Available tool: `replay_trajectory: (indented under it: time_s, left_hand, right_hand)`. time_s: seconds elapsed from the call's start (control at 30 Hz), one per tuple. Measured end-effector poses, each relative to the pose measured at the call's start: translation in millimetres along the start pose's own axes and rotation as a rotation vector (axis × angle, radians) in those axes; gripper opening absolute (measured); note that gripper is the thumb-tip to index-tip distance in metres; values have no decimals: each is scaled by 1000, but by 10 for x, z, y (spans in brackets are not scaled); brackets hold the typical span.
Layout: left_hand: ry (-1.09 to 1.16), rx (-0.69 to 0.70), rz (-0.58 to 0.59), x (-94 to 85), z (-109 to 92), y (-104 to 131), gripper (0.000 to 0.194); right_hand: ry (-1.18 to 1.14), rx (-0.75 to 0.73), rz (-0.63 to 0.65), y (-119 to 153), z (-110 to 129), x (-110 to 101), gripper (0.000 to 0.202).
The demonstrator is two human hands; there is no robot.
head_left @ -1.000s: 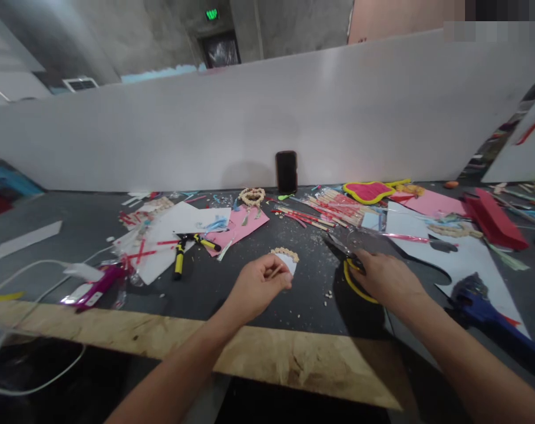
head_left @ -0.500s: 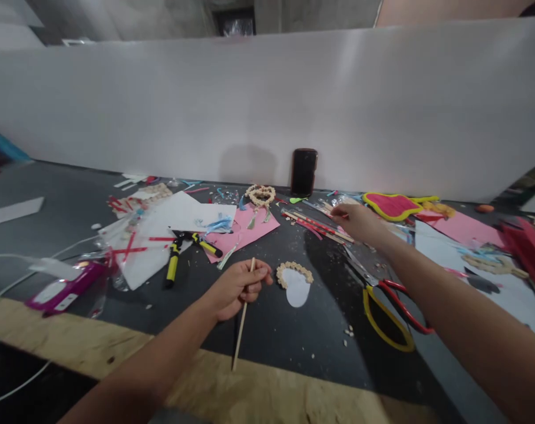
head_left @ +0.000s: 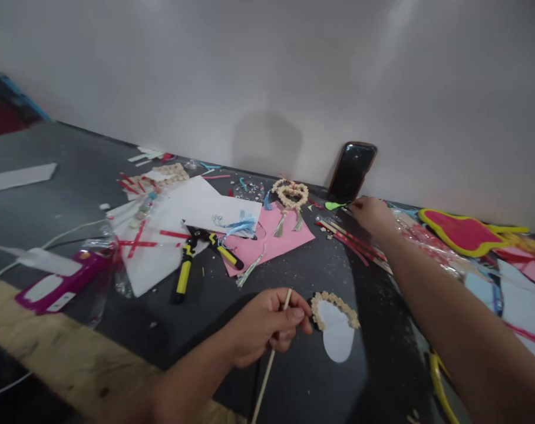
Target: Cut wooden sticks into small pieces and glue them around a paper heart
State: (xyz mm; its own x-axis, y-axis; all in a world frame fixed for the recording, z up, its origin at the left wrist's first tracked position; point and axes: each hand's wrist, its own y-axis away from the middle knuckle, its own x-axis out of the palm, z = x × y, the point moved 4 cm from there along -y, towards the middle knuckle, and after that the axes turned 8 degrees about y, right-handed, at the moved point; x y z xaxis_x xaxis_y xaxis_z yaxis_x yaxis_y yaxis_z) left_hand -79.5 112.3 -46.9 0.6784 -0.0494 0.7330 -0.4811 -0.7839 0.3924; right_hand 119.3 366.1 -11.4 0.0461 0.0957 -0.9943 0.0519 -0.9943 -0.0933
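My left hand (head_left: 276, 324) is closed around a thin wooden stick (head_left: 266, 383), which slants down toward the table's front edge. Just right of its fingertips lies a white paper heart (head_left: 338, 335), with small pale wooden pieces (head_left: 333, 299) lining its upper edge. My right hand (head_left: 371, 217) reaches to the back of the table, below a phone (head_left: 353, 171) leaning on the wall. Its fingers are pinched at the end of a small object with a bright green tip (head_left: 333, 205); what exactly they grip is hidden. Red and wooden sticks (head_left: 356, 241) lie under that forearm.
Yellow-black pliers (head_left: 185, 271) lie across white paper (head_left: 152, 259) on the left, near a purple glue gun (head_left: 66, 282). Pink paper (head_left: 289, 235) and beaded heart ornaments (head_left: 293, 194) lie behind. Rightward are a pink-yellow felt shape (head_left: 462, 231) and a yellow scissor handle (head_left: 439, 388).
My view has tilted down and turned left. My right hand has moved leftward from the sticks to the green-tipped object by the phone. My left hand keeps hold of its wooden stick.
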Motion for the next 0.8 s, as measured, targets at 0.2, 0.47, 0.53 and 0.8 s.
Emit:
replay_trajectory:
  time_s: [0.2,0.47,0.53,0.8]
  left_hand:
    - [-9,-5,5,15,19,8,22]
    - [-16,-18,2,7,4,7,24]
    - [-32,-9,4,7,2,10,24]
    - [-229,51,22,34,32,66,22]
  right_hand:
    - [7,18,-34,-34,69,50,33]
    - [18,-70,-82,119,85,-173,32]
    - [7,-156,-82,338,68,-338,31]
    - [-114,-499,128,2176,-212,-591,18]
